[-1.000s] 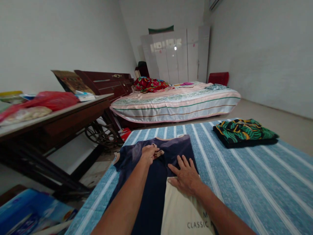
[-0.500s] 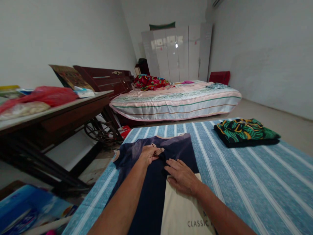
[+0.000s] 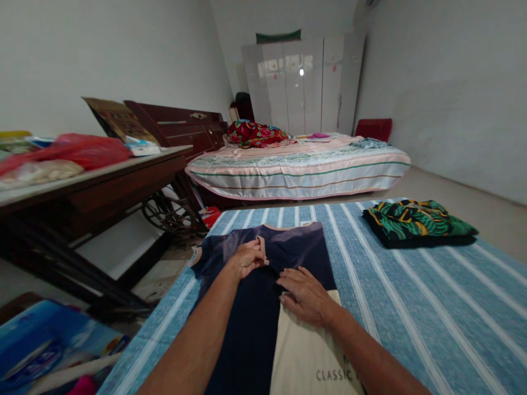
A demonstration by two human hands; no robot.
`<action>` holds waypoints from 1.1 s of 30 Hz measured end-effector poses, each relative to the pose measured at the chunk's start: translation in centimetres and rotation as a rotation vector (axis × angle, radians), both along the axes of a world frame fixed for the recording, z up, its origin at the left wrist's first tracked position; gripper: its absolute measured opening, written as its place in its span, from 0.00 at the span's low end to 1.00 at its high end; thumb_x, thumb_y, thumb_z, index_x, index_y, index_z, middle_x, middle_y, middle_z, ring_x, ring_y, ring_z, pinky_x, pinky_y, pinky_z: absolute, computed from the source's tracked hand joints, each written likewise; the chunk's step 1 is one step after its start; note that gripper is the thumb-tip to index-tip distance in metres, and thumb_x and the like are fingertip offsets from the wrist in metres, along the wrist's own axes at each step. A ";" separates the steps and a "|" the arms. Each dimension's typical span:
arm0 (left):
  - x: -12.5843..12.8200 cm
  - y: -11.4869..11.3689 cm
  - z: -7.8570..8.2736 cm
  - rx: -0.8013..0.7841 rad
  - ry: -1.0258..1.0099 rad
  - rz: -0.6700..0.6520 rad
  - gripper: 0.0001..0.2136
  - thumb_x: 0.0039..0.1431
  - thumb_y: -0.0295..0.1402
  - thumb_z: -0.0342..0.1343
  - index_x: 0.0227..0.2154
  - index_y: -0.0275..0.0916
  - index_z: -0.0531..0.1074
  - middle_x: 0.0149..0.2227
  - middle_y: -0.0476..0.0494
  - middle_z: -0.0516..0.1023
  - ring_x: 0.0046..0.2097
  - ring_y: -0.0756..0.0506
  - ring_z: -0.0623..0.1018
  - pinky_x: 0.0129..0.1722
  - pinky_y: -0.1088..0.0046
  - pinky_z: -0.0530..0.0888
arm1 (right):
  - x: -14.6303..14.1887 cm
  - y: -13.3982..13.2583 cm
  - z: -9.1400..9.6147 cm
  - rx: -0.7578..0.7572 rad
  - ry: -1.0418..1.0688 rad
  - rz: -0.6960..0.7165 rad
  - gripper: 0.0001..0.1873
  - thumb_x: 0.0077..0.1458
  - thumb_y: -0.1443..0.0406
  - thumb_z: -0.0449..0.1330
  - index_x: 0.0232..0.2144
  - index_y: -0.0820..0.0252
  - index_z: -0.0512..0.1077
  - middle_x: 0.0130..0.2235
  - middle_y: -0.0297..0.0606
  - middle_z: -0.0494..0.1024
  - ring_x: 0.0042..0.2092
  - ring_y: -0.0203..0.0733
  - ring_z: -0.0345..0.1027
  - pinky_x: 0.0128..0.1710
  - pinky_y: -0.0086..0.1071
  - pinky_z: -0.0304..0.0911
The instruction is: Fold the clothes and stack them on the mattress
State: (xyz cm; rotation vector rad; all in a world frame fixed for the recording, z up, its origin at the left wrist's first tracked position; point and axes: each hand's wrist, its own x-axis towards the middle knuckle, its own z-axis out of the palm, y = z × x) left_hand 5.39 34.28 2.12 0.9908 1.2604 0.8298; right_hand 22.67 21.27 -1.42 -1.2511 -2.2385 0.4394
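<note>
A navy T-shirt point(image 3: 253, 329) with a cream lower panel printed "CLASSIC" lies spread on the blue striped bed cover point(image 3: 395, 307). Its tan-trimmed neckline points away from me. My left hand point(image 3: 248, 259) is closed on the tan-edged sleeve cuff point(image 3: 262, 249), which is folded in over the chest; the fingertips are partly hidden. To its right, my right hand point(image 3: 307, 296) rests palm down on the shirt, fingers stretched over the border of the navy and cream parts. The shirt's bottom runs out of view beneath my forearms.
Folded black and green-yellow patterned clothes point(image 3: 420, 225) sit at the right of the cover. A table point(image 3: 123, 173) with a red plastic bag point(image 3: 90, 151) stands at left, above a blue package point(image 3: 49, 340). Farther off is another bed point(image 3: 300, 178).
My left hand has shifted slightly left and down, and the tan cuff now stands more upright beside its fingers. The right hand stays in almost the same place on the shirt.
</note>
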 end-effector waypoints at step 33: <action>0.7 -7.1 -2.0 0.686 1.204 -0.314 0.18 0.57 0.28 0.47 0.50 0.32 0.68 0.58 0.33 0.65 0.59 0.40 0.64 0.58 0.64 0.62 | 0.0 0.2 -1.7 0.092 -0.005 0.006 0.18 0.58 0.62 0.50 0.49 0.58 0.69 0.52 0.44 0.71 0.54 0.45 0.62 0.56 0.43 0.54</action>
